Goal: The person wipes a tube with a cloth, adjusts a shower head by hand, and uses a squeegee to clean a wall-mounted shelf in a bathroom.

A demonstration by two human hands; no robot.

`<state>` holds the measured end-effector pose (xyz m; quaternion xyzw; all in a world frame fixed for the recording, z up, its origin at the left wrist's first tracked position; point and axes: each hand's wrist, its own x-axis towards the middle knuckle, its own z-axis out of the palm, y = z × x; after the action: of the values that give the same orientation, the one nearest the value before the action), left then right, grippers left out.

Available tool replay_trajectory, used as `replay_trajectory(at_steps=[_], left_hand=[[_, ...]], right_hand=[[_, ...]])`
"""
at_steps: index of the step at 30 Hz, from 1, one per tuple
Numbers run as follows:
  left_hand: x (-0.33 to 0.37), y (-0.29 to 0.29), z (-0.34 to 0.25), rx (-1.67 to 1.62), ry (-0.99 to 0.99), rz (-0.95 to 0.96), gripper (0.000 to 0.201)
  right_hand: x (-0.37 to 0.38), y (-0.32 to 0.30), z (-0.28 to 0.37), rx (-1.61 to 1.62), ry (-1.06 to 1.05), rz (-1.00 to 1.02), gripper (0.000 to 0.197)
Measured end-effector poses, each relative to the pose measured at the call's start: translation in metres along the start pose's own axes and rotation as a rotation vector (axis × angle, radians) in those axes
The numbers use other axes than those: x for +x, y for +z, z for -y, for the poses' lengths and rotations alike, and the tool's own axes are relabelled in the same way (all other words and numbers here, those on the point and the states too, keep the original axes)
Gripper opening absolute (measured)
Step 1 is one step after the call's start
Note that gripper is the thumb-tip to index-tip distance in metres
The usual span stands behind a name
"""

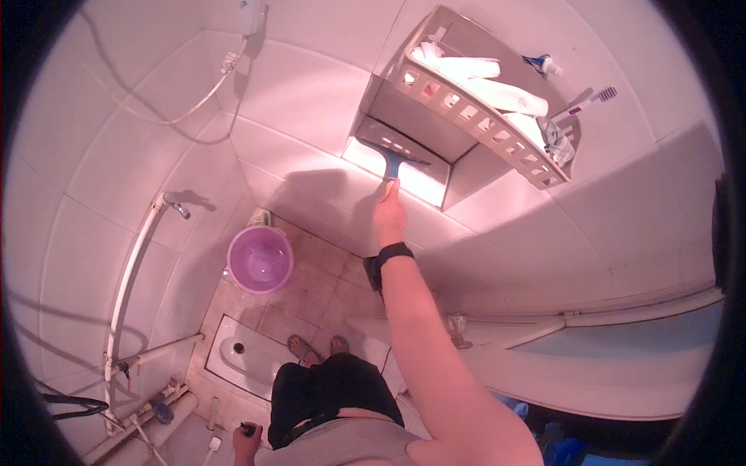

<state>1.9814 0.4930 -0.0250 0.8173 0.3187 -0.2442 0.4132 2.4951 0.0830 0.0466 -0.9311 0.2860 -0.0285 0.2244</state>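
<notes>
My right hand (pixel 390 208) reaches up to the wall, its fingers closed round the handle of a blue squeegee (pixel 393 160). The squeegee's wide dark blade lies inside a recessed wall niche (pixel 427 185), close to its brightly lit bottom ledge. Whether the blade touches the tile is not clear. A black band sits on my right wrist. Low at the left, my left hand (pixel 247 446) is closed on a small black object (pixel 247 429), mostly hidden by the fingers, its kind not clear.
Above the niche hangs a beige basket (pixel 466 116) with white tubes, beside a toothbrush (pixel 594 101). A purple bucket (pixel 261 259) stands on the floor near a squat toilet (pixel 233 361). White pipes (pixel 128 287) and a tap (pixel 180 208) line the left wall.
</notes>
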Motion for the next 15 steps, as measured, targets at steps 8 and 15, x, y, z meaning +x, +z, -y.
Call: replay_trajectory(at_steps=[8,15], left_hand=[[0.022,0.009,-0.028,0.017,0.167,-0.073,0.025],[0.035,0.011,0.011,0.043,0.159,-0.154,0.032]], right_hand=[[-0.063,-0.006,-0.021,0.043,-0.034,0.011,0.062],[-0.108,-0.041,-0.014,0.217,-0.024,-0.025,0.058]])
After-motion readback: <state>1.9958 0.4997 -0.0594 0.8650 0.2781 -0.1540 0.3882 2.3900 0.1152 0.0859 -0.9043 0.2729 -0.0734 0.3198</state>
